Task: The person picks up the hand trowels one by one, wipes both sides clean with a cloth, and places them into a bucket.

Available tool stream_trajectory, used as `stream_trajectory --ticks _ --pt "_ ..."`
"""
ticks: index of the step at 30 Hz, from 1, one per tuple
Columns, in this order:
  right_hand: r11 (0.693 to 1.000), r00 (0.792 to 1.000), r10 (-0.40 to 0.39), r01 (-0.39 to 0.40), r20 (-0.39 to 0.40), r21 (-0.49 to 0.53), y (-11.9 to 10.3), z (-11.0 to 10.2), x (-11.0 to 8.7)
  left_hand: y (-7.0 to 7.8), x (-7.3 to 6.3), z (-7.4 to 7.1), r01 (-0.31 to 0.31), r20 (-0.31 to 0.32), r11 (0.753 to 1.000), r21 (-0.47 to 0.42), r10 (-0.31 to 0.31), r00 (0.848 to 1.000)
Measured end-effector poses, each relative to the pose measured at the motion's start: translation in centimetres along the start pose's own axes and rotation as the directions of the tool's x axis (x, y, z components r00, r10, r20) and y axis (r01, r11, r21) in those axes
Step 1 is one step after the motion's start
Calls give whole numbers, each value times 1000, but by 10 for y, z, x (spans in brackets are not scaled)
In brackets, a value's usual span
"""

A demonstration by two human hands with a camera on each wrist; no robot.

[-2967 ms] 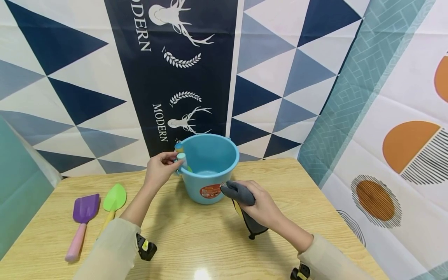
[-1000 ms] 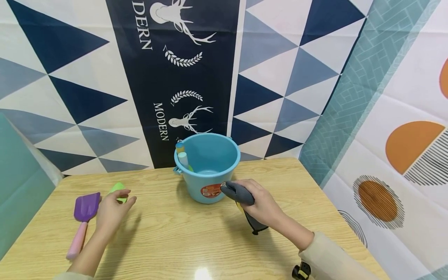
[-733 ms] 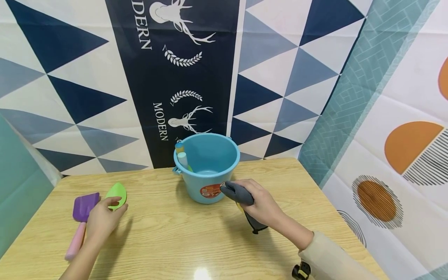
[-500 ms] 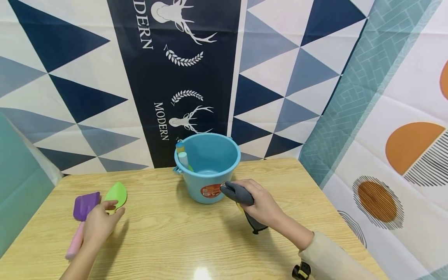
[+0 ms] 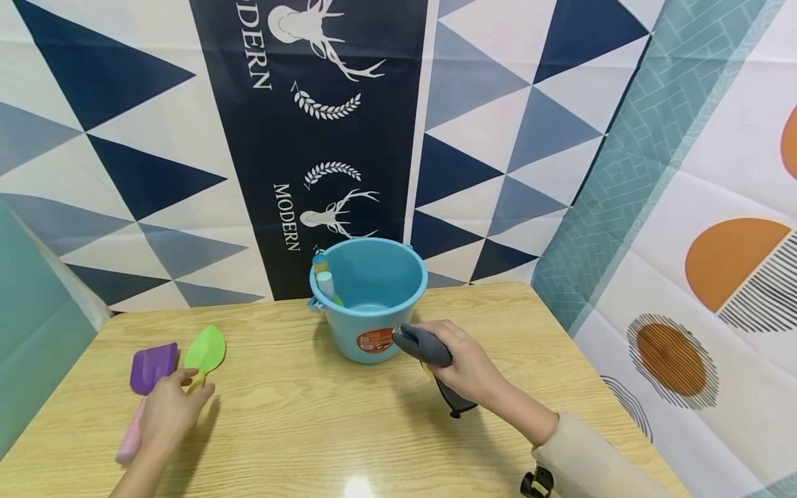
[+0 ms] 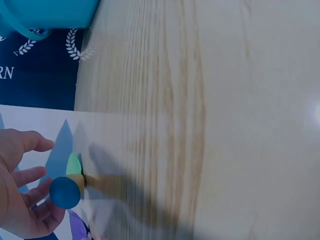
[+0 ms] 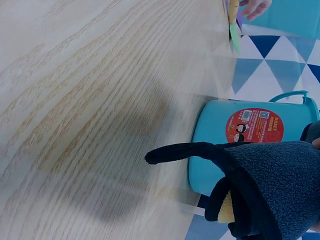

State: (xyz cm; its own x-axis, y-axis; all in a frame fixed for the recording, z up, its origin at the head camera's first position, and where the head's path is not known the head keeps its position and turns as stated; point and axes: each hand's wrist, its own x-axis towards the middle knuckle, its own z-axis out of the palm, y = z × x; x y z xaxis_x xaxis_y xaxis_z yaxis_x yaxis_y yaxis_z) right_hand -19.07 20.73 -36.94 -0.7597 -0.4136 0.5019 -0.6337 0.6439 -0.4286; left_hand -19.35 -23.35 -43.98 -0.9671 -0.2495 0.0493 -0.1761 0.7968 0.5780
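My left hand hovers over the yellow handle of a small toy spade with a green blade. In the left wrist view its fingers are spread beside the handle's blue end cap, not closed round it. My right hand grips a folded dark grey towel, yellow on one inner side, held up in front of the blue bucket. The towel overlaps the bucket's side in the right wrist view.
A purple toy shovel with a pink handle lies left of the spade, partly behind my left hand. Two handles, one yellow with a blue end and one pale blue, lean inside the bucket's left rim. Patterned cloth walls border the wooden table.
My left hand has let go of the pale blue handle in the bucket, moved left and come down to the green spade's handle. The right hand stays put with the towel.
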Motion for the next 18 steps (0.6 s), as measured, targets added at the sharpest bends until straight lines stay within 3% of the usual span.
stream_trajectory --ticks 12,18 --pt "1000 1000 0 0 7 8 -1 0 1 -8 -1 2 17 1 1000 4 -17 1000" --pt "1000 1000 7 -7 12 10 -2 -1 0 -13 1 4 27 32 1000 7 -27 999"
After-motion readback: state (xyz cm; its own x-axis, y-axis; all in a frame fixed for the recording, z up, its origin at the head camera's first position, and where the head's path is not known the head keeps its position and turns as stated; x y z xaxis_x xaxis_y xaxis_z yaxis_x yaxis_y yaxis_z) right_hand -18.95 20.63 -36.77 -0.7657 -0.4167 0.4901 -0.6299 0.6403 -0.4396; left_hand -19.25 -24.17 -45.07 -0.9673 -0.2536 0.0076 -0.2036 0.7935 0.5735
